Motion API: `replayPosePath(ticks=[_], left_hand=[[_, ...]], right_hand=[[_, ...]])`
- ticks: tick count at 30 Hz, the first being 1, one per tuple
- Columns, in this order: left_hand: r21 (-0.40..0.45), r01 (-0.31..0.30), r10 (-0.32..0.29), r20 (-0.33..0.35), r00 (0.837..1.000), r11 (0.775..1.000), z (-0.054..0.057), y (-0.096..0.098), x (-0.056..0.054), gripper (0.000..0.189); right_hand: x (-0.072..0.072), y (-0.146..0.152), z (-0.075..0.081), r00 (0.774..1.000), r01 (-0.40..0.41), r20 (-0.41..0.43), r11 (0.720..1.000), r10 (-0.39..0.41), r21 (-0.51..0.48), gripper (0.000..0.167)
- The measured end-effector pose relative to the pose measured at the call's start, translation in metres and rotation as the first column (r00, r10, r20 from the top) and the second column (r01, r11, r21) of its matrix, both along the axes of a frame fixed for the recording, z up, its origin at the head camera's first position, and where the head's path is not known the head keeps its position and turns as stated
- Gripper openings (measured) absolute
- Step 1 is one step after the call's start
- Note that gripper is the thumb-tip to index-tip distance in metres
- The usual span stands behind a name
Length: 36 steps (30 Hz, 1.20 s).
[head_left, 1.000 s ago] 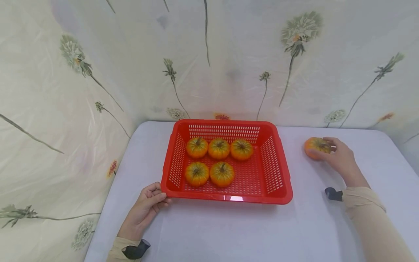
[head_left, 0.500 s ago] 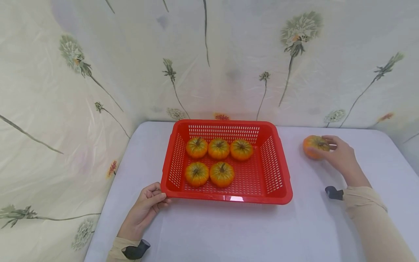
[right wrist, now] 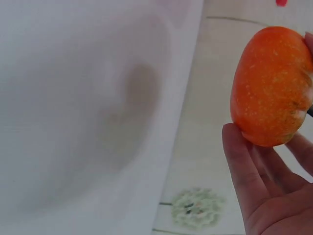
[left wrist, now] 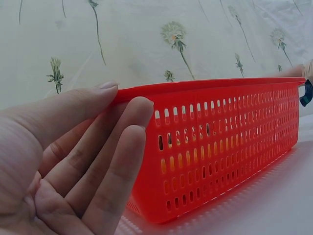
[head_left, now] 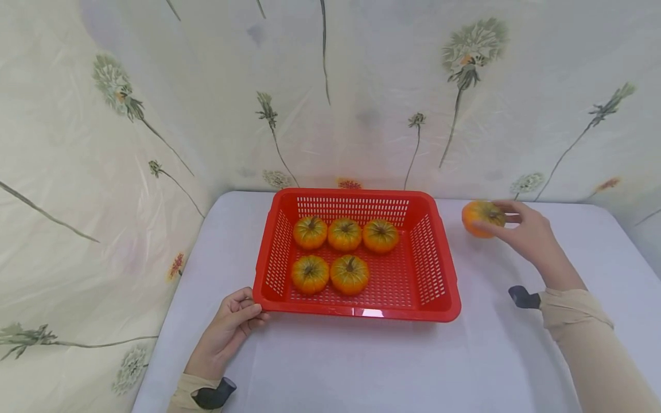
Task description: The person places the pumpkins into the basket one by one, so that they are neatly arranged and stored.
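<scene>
My left hand (head_left: 231,324) pinches the near left corner of a red plastic basket (head_left: 310,307), thumb over the rim and fingers below it. In the left wrist view the thumb (left wrist: 73,110) lies along the basket's rim, fingers against its slotted wall. Several small orange pumpkins stand inside: three in the back row, such as the middle pumpkin (head_left: 344,234), and two in front, such as the left one (head_left: 310,274). To the basket's right, my right hand (head_left: 529,232) grips another pumpkin (head_left: 477,218) between thumb and fingers, raised over the table with its shadow below.
A white cloth (head_left: 361,367) covers the table. Behind it hangs a pale curtain (head_left: 361,115) with dandelion prints, close to the basket's far side; another stretch runs along the left. Dark wrist cameras stick out at both sleeves, the right one (head_left: 524,297) over the table.
My right hand has lifted the pumpkin off the table and carried it a little left and toward the back. The left hand and the basket have stayed in place.
</scene>
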State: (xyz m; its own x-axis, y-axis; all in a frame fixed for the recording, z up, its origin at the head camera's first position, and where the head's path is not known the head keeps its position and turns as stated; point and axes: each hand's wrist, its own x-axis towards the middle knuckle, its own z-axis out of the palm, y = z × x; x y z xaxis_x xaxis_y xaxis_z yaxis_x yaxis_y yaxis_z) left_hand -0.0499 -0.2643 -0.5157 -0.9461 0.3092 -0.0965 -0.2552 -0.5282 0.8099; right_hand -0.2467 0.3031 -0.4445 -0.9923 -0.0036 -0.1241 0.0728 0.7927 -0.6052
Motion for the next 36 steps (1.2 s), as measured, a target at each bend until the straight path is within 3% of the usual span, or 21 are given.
replayPosePath(ticks=[9,17,26,33,36], left_hand=[[-0.03,-0.013,0.013,0.015,1.0,0.999,0.003,0.0,0.0,0.023],[-0.044,-0.018,0.02,0.041,0.999,0.999,0.003,0.0,0.0,0.023],[-0.035,-0.013,0.015,0.034,0.999,0.999,0.003,0.0,0.0,0.023],[-0.026,-0.004,0.004,0.016,1.0,1.0,0.003,0.0,0.0,0.025],[-0.031,-0.005,0.006,0.017,1.0,1.0,0.003,0.001,0.001,0.024]], right_hand=[[0.01,-0.03,0.034,0.992,-0.12,-0.025,0.993,0.12,-0.003,0.092],[0.02,-0.056,0.057,0.971,-0.232,-0.053,0.973,0.232,0.013,0.085],[0.03,-0.077,0.067,0.933,-0.359,-0.026,0.933,0.359,-0.005,0.076],[0.032,-0.094,0.068,0.919,-0.395,0.023,0.919,0.394,0.004,0.081],[0.031,-0.1,0.069,0.895,-0.446,0.014,0.895,0.446,0.008,0.083]])
